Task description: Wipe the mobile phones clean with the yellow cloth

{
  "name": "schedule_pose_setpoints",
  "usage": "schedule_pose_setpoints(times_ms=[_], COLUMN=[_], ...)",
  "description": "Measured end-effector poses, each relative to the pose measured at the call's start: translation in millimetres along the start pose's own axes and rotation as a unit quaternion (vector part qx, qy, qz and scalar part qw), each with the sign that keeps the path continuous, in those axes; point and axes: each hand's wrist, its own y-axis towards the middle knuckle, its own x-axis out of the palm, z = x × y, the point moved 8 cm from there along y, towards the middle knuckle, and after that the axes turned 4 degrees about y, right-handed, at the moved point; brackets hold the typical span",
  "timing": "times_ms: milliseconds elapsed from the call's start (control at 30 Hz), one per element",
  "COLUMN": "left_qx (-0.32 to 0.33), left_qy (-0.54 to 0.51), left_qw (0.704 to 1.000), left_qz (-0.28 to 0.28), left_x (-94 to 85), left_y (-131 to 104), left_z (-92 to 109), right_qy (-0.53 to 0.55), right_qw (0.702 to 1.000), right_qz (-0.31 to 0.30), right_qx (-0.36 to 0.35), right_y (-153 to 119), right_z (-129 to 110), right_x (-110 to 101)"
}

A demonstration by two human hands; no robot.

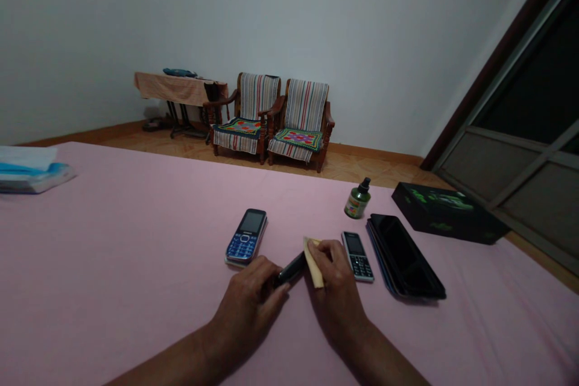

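A dark, slim object, perhaps a phone (292, 269), is tilted on edge between the hands, its left end gripped by the fingers of my left hand (250, 297). My right hand (335, 282) pinches a folded yellow cloth (313, 262) against the object's right end. Just beyond my left hand lies a blue keypad phone (246, 236), on top of another flat item. Beside my right hand is a black and silver keypad phone (357, 256). Farther right, a black tablet or large phone (405, 256) rests on other flat items.
A green spray bottle (357, 199) stands behind the phones, near a black box (449, 211) at the right. A plastic-wrapped pack (34, 172) sits at the far left of the pink-covered surface (136, 241). Two chairs (280, 114) and a draped table (181, 89) are by the wall.
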Motion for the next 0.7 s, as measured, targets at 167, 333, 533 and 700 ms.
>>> schedule_pose_setpoints(times_ms=[167, 333, 533, 700], left_qx=[0.003, 0.001, -0.030, -0.027], left_qy=[0.004, 0.009, -0.013, -0.059], left_qw=[1.000, 1.000, 0.999, 0.997], left_qz=[-0.002, -0.012, 0.011, 0.045], left_x=[0.2, 2.9, -2.1, -6.2], left_y=[0.0, 0.4, -0.7, -1.0], left_z=[0.2, -1.0, -6.7, -6.3], right_qy=[0.044, 0.072, 0.133, 0.233], right_qw=[0.992, 0.984, 0.965, 0.922], right_qz=[0.038, 0.047, 0.055, 0.065], right_qx=[0.112, 0.156, 0.217, 0.303], right_y=[6.9, 10.2, 6.0, -5.5], right_z=[31.0, 45.0, 51.2, 61.3], right_x=[-7.8, -7.3, -6.5, 1.8])
